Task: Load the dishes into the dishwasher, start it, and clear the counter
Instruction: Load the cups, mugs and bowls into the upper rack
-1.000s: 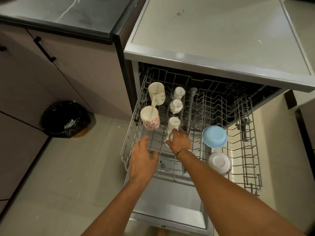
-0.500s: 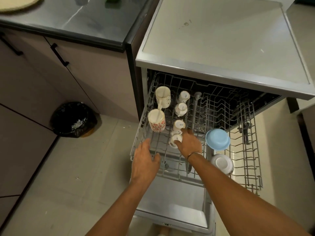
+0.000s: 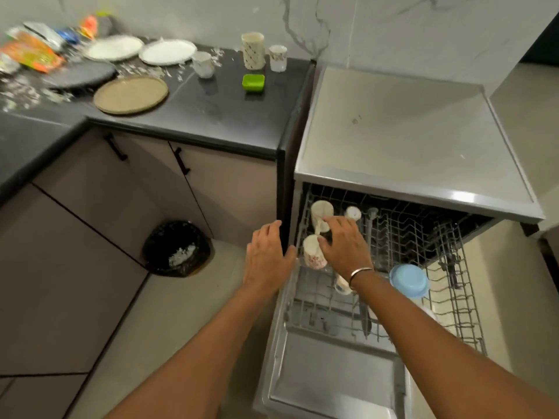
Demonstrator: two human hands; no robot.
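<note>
Dim, soft indoor light (motion-blurred, edges bowed).

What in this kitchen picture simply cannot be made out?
Head view, rack: the right hand covers part of the cup row; what stands beneath is hidden.
Head view, white bowl: mostly behind the right forearm, below the blue bowl.
Head view, wrappers on the counter: blurred and cut by the left edge; print unreadable.
</note>
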